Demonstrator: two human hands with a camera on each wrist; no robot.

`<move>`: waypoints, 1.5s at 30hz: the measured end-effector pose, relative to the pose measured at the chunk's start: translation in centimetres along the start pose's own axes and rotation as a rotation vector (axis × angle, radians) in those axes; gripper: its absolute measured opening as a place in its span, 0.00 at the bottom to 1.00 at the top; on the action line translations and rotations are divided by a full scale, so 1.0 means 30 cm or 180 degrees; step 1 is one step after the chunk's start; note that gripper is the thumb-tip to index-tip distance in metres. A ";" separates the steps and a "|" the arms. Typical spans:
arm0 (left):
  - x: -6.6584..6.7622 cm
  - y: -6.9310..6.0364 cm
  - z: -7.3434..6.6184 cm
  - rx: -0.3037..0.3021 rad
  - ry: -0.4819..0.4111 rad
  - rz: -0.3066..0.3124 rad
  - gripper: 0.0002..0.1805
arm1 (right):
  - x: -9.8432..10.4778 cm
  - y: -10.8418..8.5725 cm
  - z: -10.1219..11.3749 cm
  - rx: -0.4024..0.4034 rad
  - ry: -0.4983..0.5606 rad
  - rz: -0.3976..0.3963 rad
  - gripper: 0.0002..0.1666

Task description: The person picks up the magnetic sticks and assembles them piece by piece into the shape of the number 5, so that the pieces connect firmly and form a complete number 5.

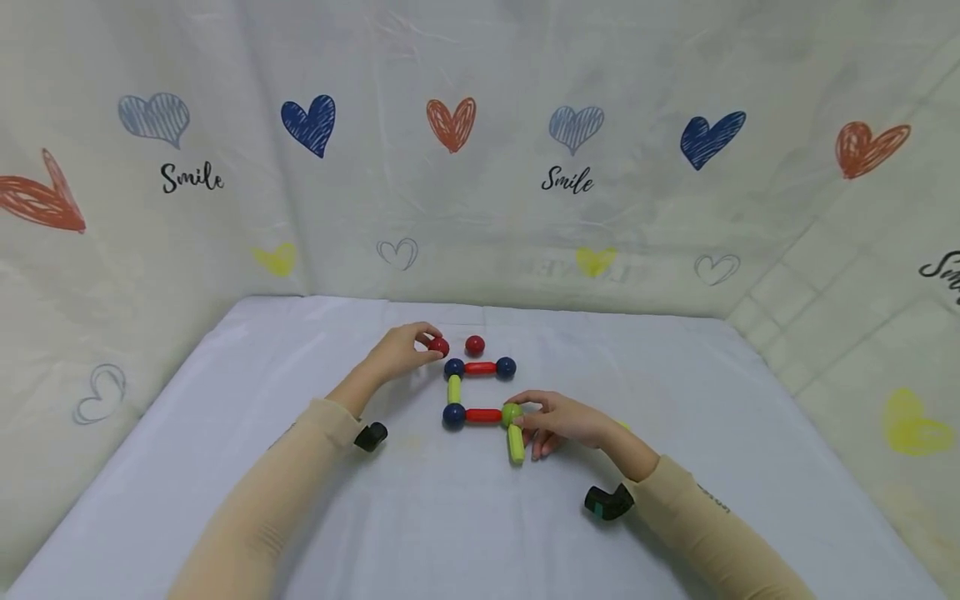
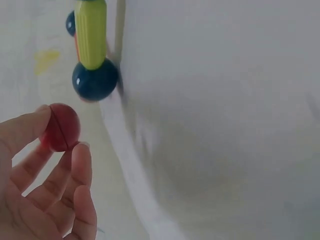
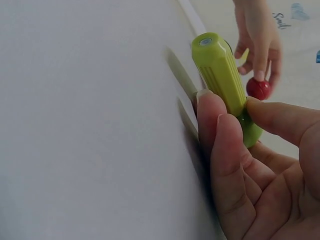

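A red ball (image 1: 439, 346) (image 2: 62, 127) is pinched between the thumb and fingers of my left hand (image 1: 401, 352) (image 2: 45, 175), beside the shape's upper left corner. My right hand (image 1: 566, 421) (image 3: 265, 175) grips the green ball (image 1: 512, 412) (image 3: 251, 132) and the near end of the yellow-green rod (image 1: 516, 445) (image 3: 218, 72) joined to it. From that ball a red rod (image 1: 483, 415) runs left to a dark blue ball (image 1: 453, 416). Another yellow-green rod (image 1: 454, 390) leads up to a second blue ball (image 1: 454, 368).
An upper red rod (image 1: 480, 367) ends at a blue ball (image 1: 506, 367). Behind it lies a loose red ball (image 1: 475, 345). Something yellow-green (image 1: 623, 426) is partly hidden behind my right wrist. A heart-printed cloth hangs beyond the white table (image 1: 420, 533).
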State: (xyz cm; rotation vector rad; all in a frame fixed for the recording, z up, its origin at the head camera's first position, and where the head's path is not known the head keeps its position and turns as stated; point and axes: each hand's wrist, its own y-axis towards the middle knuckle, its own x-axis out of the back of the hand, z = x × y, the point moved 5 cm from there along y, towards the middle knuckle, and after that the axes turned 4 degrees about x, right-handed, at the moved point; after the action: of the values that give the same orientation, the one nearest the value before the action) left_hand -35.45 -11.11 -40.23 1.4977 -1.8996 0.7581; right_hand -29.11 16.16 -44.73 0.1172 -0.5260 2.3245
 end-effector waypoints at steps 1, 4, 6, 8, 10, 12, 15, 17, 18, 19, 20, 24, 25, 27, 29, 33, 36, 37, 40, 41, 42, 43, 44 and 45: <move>0.000 -0.013 -0.003 -0.0012 0.0003 0.0017 0.21 | 0.001 0.002 0.000 0.0008 -0.0010 -0.0003 0.29; -0.005 -0.055 -0.009 -0.0035 0.0020 0.0069 0.21 | 0.003 0.005 0.001 -0.0004 -0.0030 -0.0024 0.29; -0.007 -0.078 -0.008 -0.0051 0.0024 0.0085 0.21 | 0.002 0.007 0.001 -0.0013 -0.0037 -0.0033 0.29; -0.008 -0.099 -0.008 -0.0076 0.0000 0.0080 0.21 | 0.000 0.008 0.003 -0.0026 -0.0035 -0.0045 0.29; -0.011 -0.117 -0.007 -0.0105 -0.0056 0.0071 0.21 | -0.002 0.011 0.005 -0.0034 -0.0030 -0.0047 0.28; -0.014 -0.140 -0.014 -0.0147 -0.0110 0.0075 0.21 | -0.004 0.013 0.006 -0.0038 -0.0031 -0.0043 0.28; -0.028 -0.177 -0.029 -0.0226 -0.0176 0.0112 0.21 | -0.006 0.018 0.006 -0.0048 -0.0016 -0.0021 0.28; -0.040 -0.203 -0.042 -0.0262 -0.0190 0.0155 0.21 | -0.008 0.022 0.007 -0.0045 -0.0015 -0.0002 0.28; -0.047 -0.216 -0.049 -0.0284 -0.0194 0.0180 0.20 | -0.008 0.023 0.008 -0.0046 -0.0015 0.0005 0.28; -0.054 -0.228 -0.055 -0.0304 -0.0202 0.0201 0.20 | -0.008 0.025 0.008 -0.0056 -0.0016 0.0009 0.29; -0.061 -0.239 -0.061 -0.0329 -0.0206 0.0220 0.20 | -0.007 0.027 0.008 -0.0064 -0.0023 0.0012 0.29; -0.087 -0.282 -0.088 -0.0486 -0.0190 0.0314 0.19 | 0.000 0.035 0.009 -0.0083 -0.0054 -0.0002 0.29; -0.094 -0.291 -0.093 -0.0525 -0.0184 0.0346 0.18 | 0.002 0.038 0.009 -0.0090 -0.0055 -0.0006 0.29; -0.112 -0.309 -0.100 -0.0587 -0.0172 0.0434 0.18 | 0.005 0.041 0.011 -0.0084 -0.0058 -0.0016 0.28; -0.134 -0.326 -0.103 -0.0609 -0.0184 0.0554 0.18 | 0.006 0.043 0.011 -0.0082 -0.0062 -0.0023 0.28; -0.187 -0.354 -0.106 -0.0536 -0.0293 0.0892 0.17 | 0.002 0.048 0.008 -0.0089 -0.0083 -0.0028 0.28; -0.226 -0.372 -0.120 -0.0455 -0.0390 0.1154 0.16 | -0.002 0.046 0.008 -0.0075 -0.0122 -0.0015 0.28; -0.239 -0.376 -0.129 -0.0465 -0.0409 0.1232 0.16 | -0.002 0.043 0.008 -0.0062 -0.0142 -0.0020 0.28; -0.274 -0.383 -0.159 -0.0546 -0.0396 0.1405 0.15 | 0.004 0.032 0.009 -0.0051 -0.0201 -0.0062 0.27; -0.283 -0.384 -0.169 -0.0580 -0.0384 0.1446 0.15 | 0.007 0.027 0.009 -0.0044 -0.0221 -0.0079 0.27; -0.291 -0.384 -0.177 -0.0605 -0.0367 0.1480 0.15 | 0.009 0.023 0.009 -0.0036 -0.0238 -0.0090 0.27; -0.298 -0.384 -0.184 -0.0613 -0.0351 0.1503 0.15 | 0.012 0.020 0.008 -0.0036 -0.0238 -0.0100 0.27; -0.303 -0.383 -0.190 -0.0613 -0.0336 0.1515 0.15 | 0.014 0.017 0.008 -0.0040 -0.0232 -0.0103 0.27; -0.307 -0.382 -0.194 -0.0610 -0.0328 0.1522 0.15 | 0.015 0.016 0.008 -0.0027 -0.0235 -0.0097 0.27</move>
State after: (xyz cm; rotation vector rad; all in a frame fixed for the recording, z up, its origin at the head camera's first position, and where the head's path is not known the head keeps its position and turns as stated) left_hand -21.92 -3.22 -42.48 0.9912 -2.3729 0.6844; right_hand -29.78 16.06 -44.58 0.2064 -0.5671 2.2951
